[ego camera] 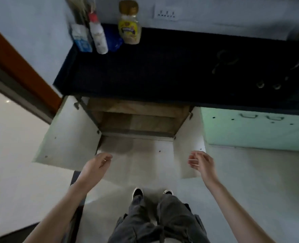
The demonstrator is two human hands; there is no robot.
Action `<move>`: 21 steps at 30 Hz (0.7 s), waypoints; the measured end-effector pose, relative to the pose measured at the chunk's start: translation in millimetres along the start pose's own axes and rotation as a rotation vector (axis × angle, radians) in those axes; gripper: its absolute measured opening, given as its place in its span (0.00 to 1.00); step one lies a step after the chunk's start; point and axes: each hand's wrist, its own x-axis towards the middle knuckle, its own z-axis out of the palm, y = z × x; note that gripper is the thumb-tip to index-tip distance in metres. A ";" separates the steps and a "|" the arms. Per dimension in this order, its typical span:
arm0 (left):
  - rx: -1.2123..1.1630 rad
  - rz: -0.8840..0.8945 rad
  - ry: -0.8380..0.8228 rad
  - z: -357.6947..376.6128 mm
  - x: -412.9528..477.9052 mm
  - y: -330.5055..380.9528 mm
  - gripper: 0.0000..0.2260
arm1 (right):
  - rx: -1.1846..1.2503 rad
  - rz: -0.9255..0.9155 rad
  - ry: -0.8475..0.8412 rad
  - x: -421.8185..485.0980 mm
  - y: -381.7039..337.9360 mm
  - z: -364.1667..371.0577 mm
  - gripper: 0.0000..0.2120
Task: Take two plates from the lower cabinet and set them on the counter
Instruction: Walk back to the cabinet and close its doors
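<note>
The lower cabinet under the dark counter stands with both white doors swung wide, the left door and the right door. Its wooden shelves show, and no plates can be seen inside from here. My left hand hangs near the edge of the left door, fingers loosely curled, holding nothing. My right hand is by the edge of the right door, fingers apart and empty.
A yellow-labelled jar, a white bottle with a red cap and a blue carton stand at the counter's back left. A stove occupies the right of the counter. Pale green cabinet fronts are to the right. My feet stand on the light floor.
</note>
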 end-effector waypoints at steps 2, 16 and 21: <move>0.121 0.159 -0.014 -1.4 44.1 27.0 0.09 | 0.047 -0.045 0.089 8.1 -12.3 -10.6 0.12; 0.409 0.564 -0.002 112.2 309.3 177.5 0.26 | -0.240 -0.074 0.041 166.0 -6.3 -37.2 0.22; 0.467 0.515 -0.028 121.9 365.0 169.3 0.24 | -0.122 0.028 -0.077 197.6 4.4 -37.1 0.24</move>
